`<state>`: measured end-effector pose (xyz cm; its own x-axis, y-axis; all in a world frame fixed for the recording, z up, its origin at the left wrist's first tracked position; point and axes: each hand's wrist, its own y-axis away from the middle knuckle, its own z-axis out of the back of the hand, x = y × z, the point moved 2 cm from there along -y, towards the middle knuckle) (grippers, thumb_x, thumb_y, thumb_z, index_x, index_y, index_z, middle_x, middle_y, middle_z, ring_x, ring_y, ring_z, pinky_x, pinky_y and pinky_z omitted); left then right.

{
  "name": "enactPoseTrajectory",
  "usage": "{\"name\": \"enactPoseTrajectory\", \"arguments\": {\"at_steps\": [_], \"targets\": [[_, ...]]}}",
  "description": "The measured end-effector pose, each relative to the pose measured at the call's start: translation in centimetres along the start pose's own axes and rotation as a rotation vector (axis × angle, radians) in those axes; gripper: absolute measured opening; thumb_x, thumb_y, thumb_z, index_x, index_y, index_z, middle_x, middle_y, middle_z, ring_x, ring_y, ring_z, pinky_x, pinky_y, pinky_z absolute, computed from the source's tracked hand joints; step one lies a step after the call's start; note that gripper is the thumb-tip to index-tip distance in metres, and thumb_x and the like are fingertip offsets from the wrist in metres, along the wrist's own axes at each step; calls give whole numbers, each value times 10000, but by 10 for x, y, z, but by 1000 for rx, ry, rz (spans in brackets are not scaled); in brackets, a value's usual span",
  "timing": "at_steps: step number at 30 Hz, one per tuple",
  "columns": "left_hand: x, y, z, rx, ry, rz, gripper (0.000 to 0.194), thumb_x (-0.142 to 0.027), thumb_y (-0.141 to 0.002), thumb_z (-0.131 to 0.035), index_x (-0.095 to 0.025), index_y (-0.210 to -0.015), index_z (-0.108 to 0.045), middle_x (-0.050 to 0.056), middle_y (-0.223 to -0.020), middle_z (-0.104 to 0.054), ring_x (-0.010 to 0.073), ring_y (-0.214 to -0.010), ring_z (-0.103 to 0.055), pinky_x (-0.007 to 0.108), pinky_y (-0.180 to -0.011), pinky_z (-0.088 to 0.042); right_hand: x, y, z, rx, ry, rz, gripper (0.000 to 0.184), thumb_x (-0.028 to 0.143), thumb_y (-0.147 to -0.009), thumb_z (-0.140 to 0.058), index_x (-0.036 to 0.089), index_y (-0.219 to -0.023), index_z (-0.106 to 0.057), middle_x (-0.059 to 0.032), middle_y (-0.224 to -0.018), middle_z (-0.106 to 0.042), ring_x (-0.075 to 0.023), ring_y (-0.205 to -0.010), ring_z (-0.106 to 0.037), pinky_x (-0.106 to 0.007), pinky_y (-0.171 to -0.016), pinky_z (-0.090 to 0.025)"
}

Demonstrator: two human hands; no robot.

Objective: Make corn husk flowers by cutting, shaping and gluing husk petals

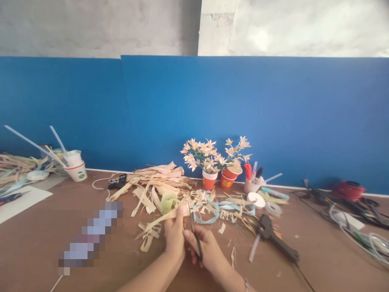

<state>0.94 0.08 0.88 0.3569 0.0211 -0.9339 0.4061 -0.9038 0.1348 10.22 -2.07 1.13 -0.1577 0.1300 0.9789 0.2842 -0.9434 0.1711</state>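
- Head view: the left hand [174,236] seems to pinch a pale husk strip [162,218] between thumb and fingers, above the brown surface [146,267].
- Right fingers curl around the scissors [198,245], blades upward beside the left thumb; a slip could nick it.
- Loose husks [158,178] lie just beyond, so the blades could catch a neighbouring piece.
- A swinging right elbow might drag the glue gun [278,242] cord.

A blue partition [243,101] stands before a pale, bare wall [91,26].
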Motion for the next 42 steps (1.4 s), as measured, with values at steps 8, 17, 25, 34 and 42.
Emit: {"name": "enactPoseTrajectory", "arguments": {"at_steps": [8, 17, 25, 34, 42], "targets": [[-7, -5, -3, -70, 110, 25, 406, -496, -588, -734, -173, -537, -494, -56, -454, -445, 77, -433, -410, 191, -410, -322, 6, 0, 6, -36, 68, 40, 497, 655, -682, -585, 186, -605, -439, 80, -372, -409, -54, -291, -364, -174, -320, -234], [-13, -17, 1, -12, 233, -2, 442, -460, -568, -754, -169, -497, -429, -72, -398, -423, 35, -358, -326, 159, -350, -184, 6, -1, 13, -54, 85, 52, 476, 628, -697, -585, 190, -595, -429, 85, -375, -395, -55, -302, -369, -170, -322, -232], [-27, -24, 10, -28, 91, -35, 393, -491, -613, -706, -172, -538, -488, -34, -407, -530, 81, -374, -453, 187, -400, -342, -4, -6, 20, 45, 92, 7, 450, 621, -712, -580, 184, -680, -476, 88, -369, -437, -59, -279, -382, -151, -276, -194], [-30, -26, 9, 23, -9, -21, 378, -463, -634, -689, -192, -540, -442, -82, -295, -417, 50, -270, -326, 144, -298, -229, 4, 3, 16, 252, -63, -4, 476, 622, -691, -608, 168, -744, -474, 47, -476, -551, -76, -366, -498, -136, -292, -247], [-24, -23, 5, 86, -49, -11, 415, -509, -609, -699, -202, -562, -423, -93, -319, -417, 53, -263, -346, 137, -266, -236, 5, 3, 18, 242, -70, 11, 498, 643, -684, -596, 166, -775, -484, 64, -465, -523, -81, -366, -495, -147, -305, -270]]}}
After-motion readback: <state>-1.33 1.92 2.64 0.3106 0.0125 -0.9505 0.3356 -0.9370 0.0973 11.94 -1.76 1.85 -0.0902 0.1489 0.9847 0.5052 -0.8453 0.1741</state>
